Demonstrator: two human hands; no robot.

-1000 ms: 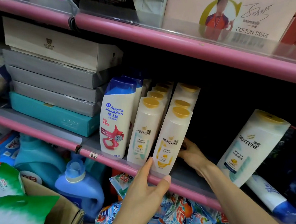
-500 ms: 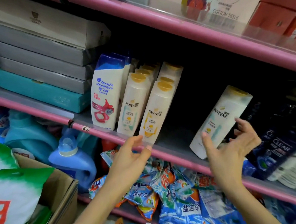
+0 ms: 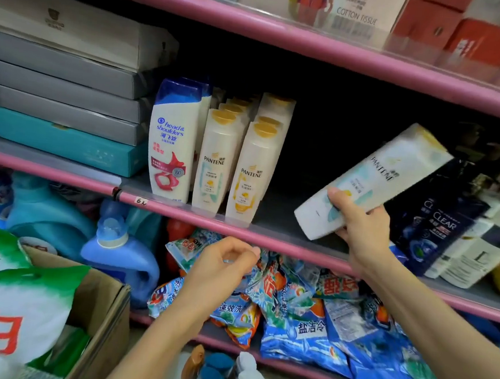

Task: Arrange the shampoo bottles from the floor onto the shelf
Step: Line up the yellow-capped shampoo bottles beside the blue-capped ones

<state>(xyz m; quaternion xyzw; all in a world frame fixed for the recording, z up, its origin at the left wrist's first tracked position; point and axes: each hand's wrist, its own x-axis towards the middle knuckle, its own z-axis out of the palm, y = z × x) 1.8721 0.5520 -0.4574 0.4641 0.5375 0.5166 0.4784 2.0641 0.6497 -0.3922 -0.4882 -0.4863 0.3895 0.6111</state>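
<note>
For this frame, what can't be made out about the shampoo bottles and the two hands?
Head view only:
- Tilted Pantene bottle: small label print blurred; lower part covered by right hand.
- Rear Pantene rows: count hidden by front bottles and shadow.
- Left hand: curled; contents, if any, hidden.
- Floor bottles: cut off by bottom edge.

Right hand grips tilted Pantene bottle above shelf; left hand loosely curled, holding nothing.

Rear Pantene bottles mostly hidden
</note>
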